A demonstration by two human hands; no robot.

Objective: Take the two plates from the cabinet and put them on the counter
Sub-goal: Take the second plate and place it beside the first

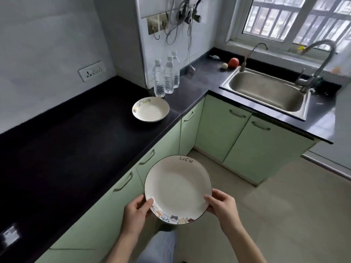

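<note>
Three clear plastic water bottles (167, 75) stood clustered beside the white wall column. A stainless steel sink (266, 91) sat under the barred window (296, 18), with two curved metal taps (321, 59). A red round fruit (233, 62) and small pale ball (224, 65) lay near it. Grey cables (185, 14) hung from wall hooks. White wall socket (92, 71) at left.

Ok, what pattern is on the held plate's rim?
Cartoon cats along the near rim of the held plate, "life" opposite; head view.
</note>
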